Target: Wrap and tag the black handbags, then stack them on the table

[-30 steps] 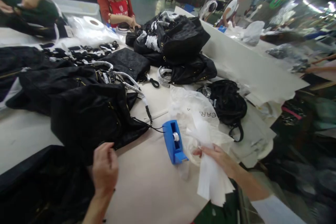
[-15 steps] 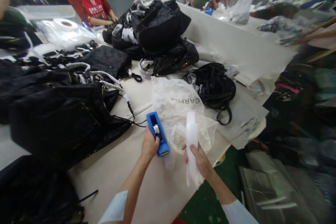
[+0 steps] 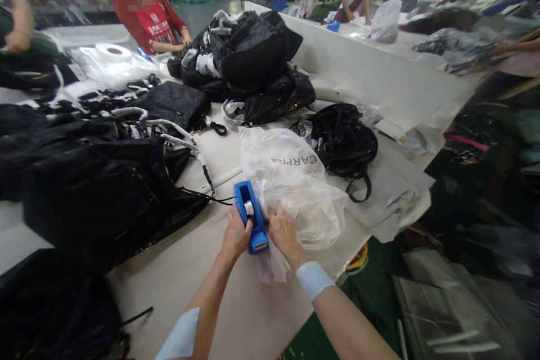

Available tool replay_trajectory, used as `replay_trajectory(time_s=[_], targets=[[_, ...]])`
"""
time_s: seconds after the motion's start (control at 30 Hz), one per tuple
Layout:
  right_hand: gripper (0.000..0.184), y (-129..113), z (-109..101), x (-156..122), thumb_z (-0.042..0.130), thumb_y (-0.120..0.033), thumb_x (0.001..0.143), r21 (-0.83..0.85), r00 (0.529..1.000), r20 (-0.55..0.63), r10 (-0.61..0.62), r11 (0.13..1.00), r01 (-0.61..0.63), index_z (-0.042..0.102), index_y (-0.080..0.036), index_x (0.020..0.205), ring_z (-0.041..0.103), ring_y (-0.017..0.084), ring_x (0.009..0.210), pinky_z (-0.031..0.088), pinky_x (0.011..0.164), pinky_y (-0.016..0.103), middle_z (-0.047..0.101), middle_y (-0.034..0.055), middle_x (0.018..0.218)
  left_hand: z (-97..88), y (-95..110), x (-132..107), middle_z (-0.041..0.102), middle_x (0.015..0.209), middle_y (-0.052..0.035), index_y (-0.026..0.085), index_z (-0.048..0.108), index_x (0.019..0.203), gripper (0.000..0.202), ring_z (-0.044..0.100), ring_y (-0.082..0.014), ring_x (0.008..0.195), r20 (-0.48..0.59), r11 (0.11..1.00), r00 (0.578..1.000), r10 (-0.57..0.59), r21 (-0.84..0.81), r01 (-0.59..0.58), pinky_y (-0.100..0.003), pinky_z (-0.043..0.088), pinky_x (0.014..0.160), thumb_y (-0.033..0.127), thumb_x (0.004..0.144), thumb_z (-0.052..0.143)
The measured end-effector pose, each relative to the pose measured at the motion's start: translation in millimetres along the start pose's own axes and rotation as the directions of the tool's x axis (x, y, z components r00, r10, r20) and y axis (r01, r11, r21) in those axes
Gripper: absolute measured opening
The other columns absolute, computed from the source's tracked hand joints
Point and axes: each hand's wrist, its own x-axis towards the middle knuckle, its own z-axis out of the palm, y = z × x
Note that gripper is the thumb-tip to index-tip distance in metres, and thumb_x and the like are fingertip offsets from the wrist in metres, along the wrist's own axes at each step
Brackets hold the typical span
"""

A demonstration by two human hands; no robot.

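Note:
A blue tape dispenser stands tilted slightly to the left on the table, with a white hub in its middle. My left hand grips its left side, thumb over the near edge. Close against its right side, my right hand is closed on a folded strip of white plastic, and its fingertips are partly hidden. More clear plastic pokes out below the dispenser. Just beyond my right hand, a crumpled translucent bag printed "CARPISA" lies on the table.
Black bags with wrapped handles crowd the left. Another pile of black bags rises at the back, and a black backpack lies right of the plastic bag. A white partition runs behind. A person in a red apron stands across the table.
My right hand has moved left with the white plastic strip, from over the translucent bag to the dispenser's right side. My left hand keeps its hold on the dispenser.

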Motion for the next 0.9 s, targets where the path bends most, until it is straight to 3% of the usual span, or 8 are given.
replay_trajectory(time_s=[0.13,0.2,0.27,0.37,0.47,0.6,0.77,0.9], targets=[[0.05,17.6,-11.4,5.0,0.067,-0.015,0.082,0.206,0.994,0.019,-0.105,0.973,0.099,0.058,-0.011,0.131,0.065,0.024,0.095,0.051,0.088,0.033,0.068,0.0124,0.104,3.0,14.4,-2.3,0.044,0.141,-0.0304,0.002,0.027,0.149,0.071,0.05,-0.0381,0.131,-0.006,0.984,0.986,-0.166,0.065,0.166,-0.051,0.044,0.104,0.038,0.091,0.047],[0.045,29.0,-17.2,2.5,0.068,-0.018,0.081,0.297,0.994,-0.089,-0.07,0.95,0.093,0.06,-0.011,0.124,0.065,0.023,0.094,0.051,0.088,0.033,0.069,0.0121,0.105,0.6,15.8,-3.6,0.046,0.14,-0.0289,0.003,0.027,0.149,0.073,0.048,-0.0374,0.133,0.01,0.989,0.989,-0.144,0.045,0.144,-0.05,0.043,0.106,0.038,0.09,0.051],[0.024,38.5,-23.3,-7.1,0.061,-0.019,0.085,0.293,0.976,-0.214,-0.035,0.951,0.098,0.065,-0.014,0.108,0.065,0.022,0.092,0.05,0.086,0.032,0.068,0.0121,0.103,-4.9,11.7,-8.3,0.049,0.139,-0.0257,0.006,0.032,0.148,0.07,0.048,-0.0347,0.133,0.035,0.998,0.997,-0.069,0.0,0.07,-0.049,0.042,0.108,0.036,0.088,0.052],[0.015,42.8,-28.8,-30.7,0.051,-0.022,0.093,0.233,0.979,-0.199,-0.049,0.968,0.096,0.065,-0.018,0.088,0.065,0.02,0.082,0.045,0.074,0.028,0.069,0.0076,0.088,-20.8,-2.4,-29.0,0.051,0.139,-0.0217,0.012,0.043,0.143,0.06,0.062,-0.0269,0.111,0.027,0.997,1.0,-0.005,-0.08,0.007,-0.047,0.05,0.101,0.033,0.088,0.05],[0.017,35.1,-23.0,-51.3,0.054,-0.028,0.096,0.141,0.999,-0.028,-0.028,0.989,0.031,0.065,-0.02,0.086,0.066,0.019,0.075,0.04,0.066,0.026,0.07,0.0054,0.08,-47.9,-22.1,-72.0,0.057,0.133,-0.0181,0.016,0.054,0.134,0.051,0.067,-0.0202,0.089,-0.014,0.992,1.0,-0.025,-0.124,0.023,-0.041,0.058,0.086,0.038,0.089,0.049],[0.018,28.1,-1.5,-57.4,0.067,-0.033,0.088,0.101,0.999,0.035,0.023,0.995,-0.026,0.065,-0.017,0.096,0.07,0.023,0.085,0.043,0.067,0.028,0.073,0.0091,0.09,-92.2,-60.5,-155.5,0.067,0.119,-0.0132,0.02,0.068,0.115,0.045,0.07,-0.0209,0.087,-0.121,0.989,0.988,-0.099,-0.119,0.085,-0.036,0.061,0.075,0.05,0.088,0.049],[0.024,41.2,16.3,-46.8,0.067,-0.025,0.081,0.338,0.999,0.041,-0.006,0.941,-0.008,0.063,-0.018,0.103,0.072,0.022,0.083,0.049,0.073,0.029,0.075,0.0052,0.089,-131.9,-131.4,-262.5,0.076,0.105,-0.0097,0.023,0.074,0.101,0.054,0.074,-0.0259,0.085,-0.347,0.951,0.886,-0.308,-0.103,0.29,-0.036,0.063,0.073,0.068,0.075,0.058],[0.027,45.7,13.2,-43.1,0.062,-0.022,0.08,0.282,1.0,0.006,-0.006,0.959,0.004,0.066,-0.017,0.105,0.072,0.024,0.081,0.049,0.072,0.031,0.075,0.0043,0.081,-145.7,-183.4,-317.0,0.078,0.103,-0.0039,0.031,0.075,0.096,0.044,0.075,-0.0298,0.092,-0.406,0.915,0.825,-0.394,-0.085,0.395,-0.039,0.063,0.078,0.066,0.074,0.06]])
